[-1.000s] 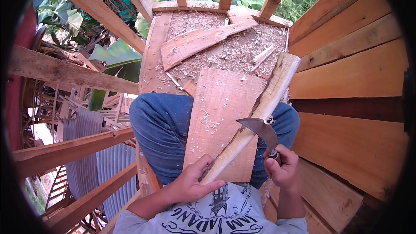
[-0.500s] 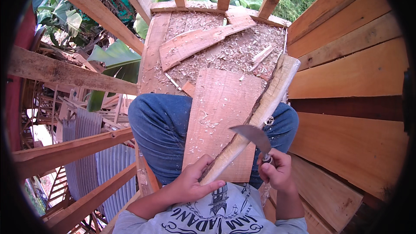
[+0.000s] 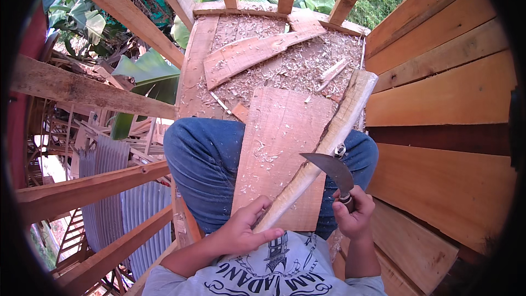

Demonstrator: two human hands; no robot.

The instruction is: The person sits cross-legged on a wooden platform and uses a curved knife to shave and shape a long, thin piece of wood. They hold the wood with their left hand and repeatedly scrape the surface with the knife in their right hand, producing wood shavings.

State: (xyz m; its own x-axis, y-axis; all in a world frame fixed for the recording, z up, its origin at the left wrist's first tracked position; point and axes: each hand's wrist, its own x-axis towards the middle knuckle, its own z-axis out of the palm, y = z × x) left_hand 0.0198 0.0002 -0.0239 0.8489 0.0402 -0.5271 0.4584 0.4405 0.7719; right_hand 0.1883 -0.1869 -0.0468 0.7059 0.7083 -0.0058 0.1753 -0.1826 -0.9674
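A long pale branch [image 3: 320, 148], with dark bark along its left edge, slants from my lap up to the right. My left hand [image 3: 245, 226] grips its near end, thumb on one side and fingers on the other. In my right hand [image 3: 355, 212] is the short handle of a curved knife [image 3: 335, 171], a hooked, sickle-like blade. That blade lies across the branch's middle as seen from above; whether its edge touches the wood I cannot tell. Beneath the branch, a flat wooden board [image 3: 268, 153] sprinkled with shavings rests between my legs.
Shavings cover the plank floor ahead, where a broad offcut [image 3: 257, 55] and a small split stick [image 3: 333, 71] lie. A plank wall [image 3: 438, 98] stands close on the right. Open wooden rails [image 3: 93, 93] run along the left, with corrugated sheets [image 3: 145, 219] below.
My right hand has shifted slightly right and up, bringing the knife blade with it along the branch. My left hand and the branch have stayed nearly in place.
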